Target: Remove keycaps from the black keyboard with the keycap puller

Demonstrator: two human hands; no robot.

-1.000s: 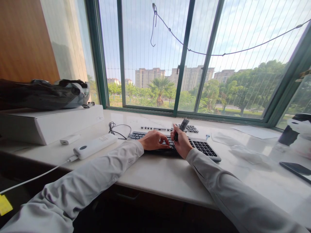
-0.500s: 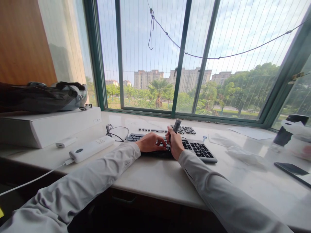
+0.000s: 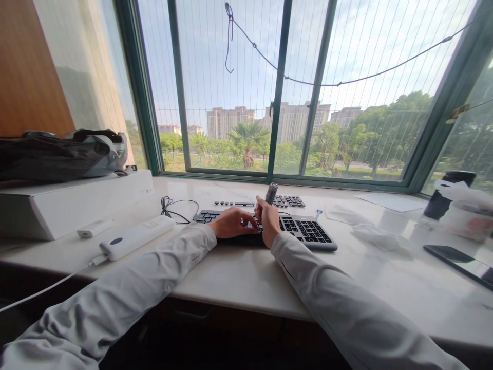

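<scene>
A dark keyboard (image 3: 308, 232) lies on the pale stone sill (image 3: 246, 277) in front of me. My left hand (image 3: 231, 224) rests on its left half, fingers curled down on the keys, holding nothing that I can see. My right hand (image 3: 268, 226) sits over the keyboard's middle and grips a dark pen-like tool (image 3: 270, 194) that stands nearly upright, its lower end down among the keys. Rows of loose dark keycaps (image 3: 287, 201) are laid out on the sill just behind the keyboard.
A white power bank (image 3: 135, 237) with a cable, a small white stick (image 3: 94, 228) and a white box (image 3: 73, 203) under a dark bag (image 3: 57, 154) stand left. A phone (image 3: 458, 258), wipes (image 3: 379, 240), paper (image 3: 389, 201) and a dark cup (image 3: 447, 194) lie right. Window frames close the back.
My view has drifted right and slightly up, shifting everything left in the picture. The tool in my right hand has tipped from a rightward lean to more upright. My left hand stays on the keys.
</scene>
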